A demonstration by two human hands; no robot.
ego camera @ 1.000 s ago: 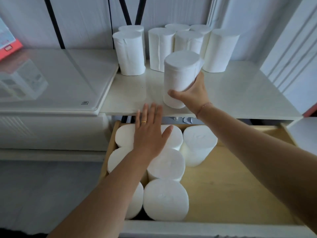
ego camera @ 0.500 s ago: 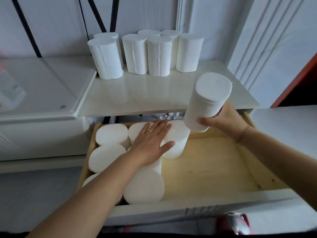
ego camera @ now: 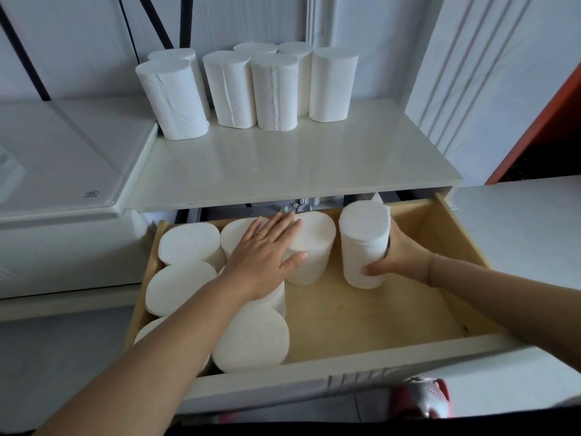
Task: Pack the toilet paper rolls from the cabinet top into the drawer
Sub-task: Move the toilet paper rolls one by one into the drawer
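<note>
While my right hand (ego camera: 399,259) grips a roll (ego camera: 364,243) and my left hand (ego camera: 264,256) lies flat on packed rolls (ego camera: 314,237), a tilted release could topple it.

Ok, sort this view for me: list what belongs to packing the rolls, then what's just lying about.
Job: roll gripped by right hand; left hand flat on packed rolls; open drawer; upright rolls on cabinet top.
Lying about: glossy white lid at left; black cables on wall; pink object at bottom edge.
</note>
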